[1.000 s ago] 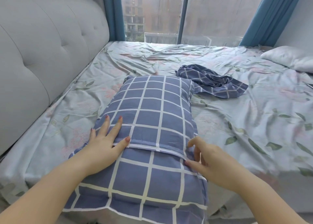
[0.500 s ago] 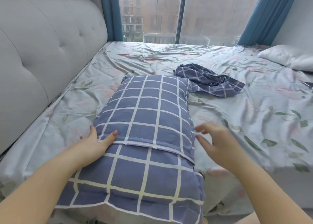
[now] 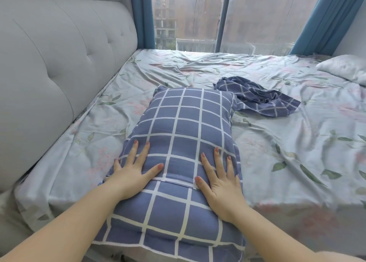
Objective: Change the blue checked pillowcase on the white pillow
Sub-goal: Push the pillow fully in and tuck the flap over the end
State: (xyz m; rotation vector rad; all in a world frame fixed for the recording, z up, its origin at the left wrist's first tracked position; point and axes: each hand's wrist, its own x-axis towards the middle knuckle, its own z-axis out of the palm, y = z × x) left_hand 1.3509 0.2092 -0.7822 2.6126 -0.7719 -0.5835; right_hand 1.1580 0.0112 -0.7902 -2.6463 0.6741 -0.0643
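The blue checked pillowcase (image 3: 188, 127) is filled out by a pillow and lies on the bed (image 3: 297, 152) directly in front of the person. Its long axis runs straight away from them toward the window (image 3: 188, 14), with its near end at the bed's edge. Both hands lie on its nearer half, palms down with straight, spread fingers, pressing the cloth and gripping nothing. The left hand (image 3: 134, 170) is toward the case's left edge and the right hand (image 3: 219, 182) toward its right edge. They are about level, so neither is clearly nearer. Between and just under the palms a folded hem (image 3: 174, 180) crosses the case from side to side. It looks like the overlap of the opening, so any pull or tuck would probably run along the long axis from here. Beyond the case's far right corner, touching or nearly so, lies a crumpled pillowcase (image 3: 257, 101) of the same check, making two such cases. Well off to the far right of the case rests one bare white pillow (image 3: 344, 69). A grey tufted headboard (image 3: 59, 63) runs along the left of the case. Two blue curtains frame the window beyond it, the left curtain (image 3: 144, 14) and the right curtain (image 3: 324, 20).
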